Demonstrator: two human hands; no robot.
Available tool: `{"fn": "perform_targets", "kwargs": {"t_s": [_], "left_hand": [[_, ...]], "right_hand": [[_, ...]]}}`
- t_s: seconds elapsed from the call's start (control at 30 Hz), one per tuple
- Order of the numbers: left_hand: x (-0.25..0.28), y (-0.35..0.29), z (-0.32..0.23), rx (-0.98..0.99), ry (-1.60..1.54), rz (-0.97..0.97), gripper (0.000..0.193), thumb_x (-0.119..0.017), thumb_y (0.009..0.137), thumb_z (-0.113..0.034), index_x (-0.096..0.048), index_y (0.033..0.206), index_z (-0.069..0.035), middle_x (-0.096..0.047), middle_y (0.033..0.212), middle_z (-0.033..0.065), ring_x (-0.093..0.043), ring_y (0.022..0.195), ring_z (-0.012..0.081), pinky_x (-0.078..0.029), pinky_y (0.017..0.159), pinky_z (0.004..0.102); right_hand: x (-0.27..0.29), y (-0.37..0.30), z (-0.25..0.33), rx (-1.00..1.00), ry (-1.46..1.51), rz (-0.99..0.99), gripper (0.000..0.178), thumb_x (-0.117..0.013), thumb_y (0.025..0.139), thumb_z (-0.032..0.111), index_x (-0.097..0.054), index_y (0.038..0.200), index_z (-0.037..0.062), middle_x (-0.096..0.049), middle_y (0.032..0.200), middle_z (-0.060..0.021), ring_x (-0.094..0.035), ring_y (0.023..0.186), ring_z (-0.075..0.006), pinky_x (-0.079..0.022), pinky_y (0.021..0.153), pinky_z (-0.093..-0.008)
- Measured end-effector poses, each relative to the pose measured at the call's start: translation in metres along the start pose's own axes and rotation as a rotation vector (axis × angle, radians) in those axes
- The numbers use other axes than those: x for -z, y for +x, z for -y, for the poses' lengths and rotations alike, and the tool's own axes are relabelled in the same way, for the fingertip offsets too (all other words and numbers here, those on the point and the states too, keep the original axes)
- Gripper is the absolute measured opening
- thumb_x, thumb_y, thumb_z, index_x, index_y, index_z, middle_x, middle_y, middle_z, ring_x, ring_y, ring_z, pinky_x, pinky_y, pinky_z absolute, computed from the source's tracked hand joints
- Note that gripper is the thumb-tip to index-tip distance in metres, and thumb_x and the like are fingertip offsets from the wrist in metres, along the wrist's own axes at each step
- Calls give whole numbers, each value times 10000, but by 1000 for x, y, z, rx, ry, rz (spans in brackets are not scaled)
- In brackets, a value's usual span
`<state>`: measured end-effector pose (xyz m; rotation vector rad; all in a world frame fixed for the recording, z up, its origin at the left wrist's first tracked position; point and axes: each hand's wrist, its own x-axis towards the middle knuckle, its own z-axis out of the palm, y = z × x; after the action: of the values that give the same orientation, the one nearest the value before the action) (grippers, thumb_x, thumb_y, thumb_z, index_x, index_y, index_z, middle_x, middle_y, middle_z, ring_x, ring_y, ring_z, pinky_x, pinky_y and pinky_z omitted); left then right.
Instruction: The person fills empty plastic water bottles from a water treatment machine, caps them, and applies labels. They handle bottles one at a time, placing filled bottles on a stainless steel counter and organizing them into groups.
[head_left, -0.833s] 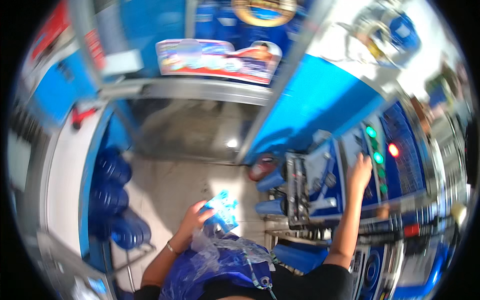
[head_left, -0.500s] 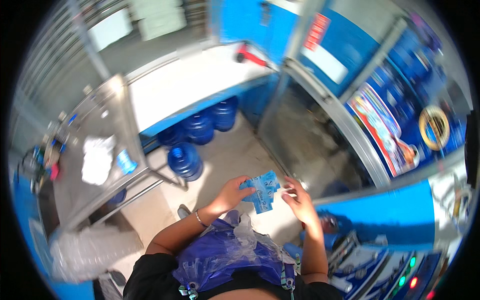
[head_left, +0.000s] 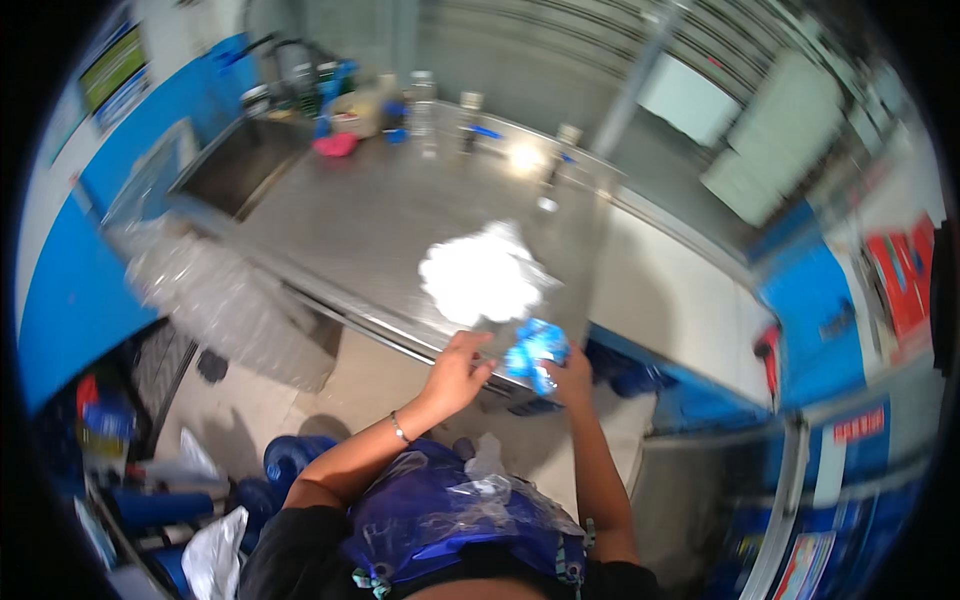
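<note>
My right hand (head_left: 568, 378) is closed on a bunch of crumpled blue plastic labels (head_left: 535, 352) at the near edge of a steel counter (head_left: 360, 240). Just left of it is my left hand (head_left: 460, 376), its fingers apart and pointing toward the bunch, with nothing visible in them. Beyond both hands, a crumpled white plastic bag (head_left: 482, 275) lies on the counter, close to the labels. Motion blurs the fingertips, and how many labels are in the bunch cannot be made out.
A sink (head_left: 245, 165) is set into the counter's left end. Bottles (head_left: 423, 110) and a pink item (head_left: 336, 145) stand along the back. A clear bag of bottles (head_left: 215, 290) sits at left, blue water jugs (head_left: 290, 458) on the floor, a red tool (head_left: 767, 362) on the white ledge.
My view has swung left to the steel counter. The fanned labels are no longer in my left hand. My right hand, empty before, now grips the blue bunch beside the white bag.
</note>
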<state>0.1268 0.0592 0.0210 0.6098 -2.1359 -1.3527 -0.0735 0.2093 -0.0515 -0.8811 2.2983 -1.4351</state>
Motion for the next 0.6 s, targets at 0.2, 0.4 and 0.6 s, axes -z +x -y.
{"fn": "perform_targets", "kwargs": {"t_s": [0.2,0.4,0.6], "left_hand": [[138,36,55,-173,507,-352,353,-675,754,-25,-617,1102,-28,-571,1159,144,-576,1050,314,-505,859,414],[383,19,126,572,1150,-912,998,-777,685,-109,-225,1516,-86,-223,1543,245,-233,1426,435,-272,1103,602],[519,-19,201,978,1168,-610,683,-714,729,-197,-468,1354,-76,-602,1230,196,-504,1237,367,-326,1025,636]], "right_hand": [[-25,32,28,-6,-659,-115,775,-767,709,129,-403,1386,28,-528,1271,-259,-502,1182,-425,-405,989,-479],[-33,68,118,416,-445,-207,662,-651,783,76,-406,1393,0,-421,1322,-259,-417,1232,-421,-366,1029,-484],[-149,102,234,719,-122,434,470,-663,769,72,-577,1230,43,-472,1270,-203,-503,1144,-362,-464,892,-407]]}}
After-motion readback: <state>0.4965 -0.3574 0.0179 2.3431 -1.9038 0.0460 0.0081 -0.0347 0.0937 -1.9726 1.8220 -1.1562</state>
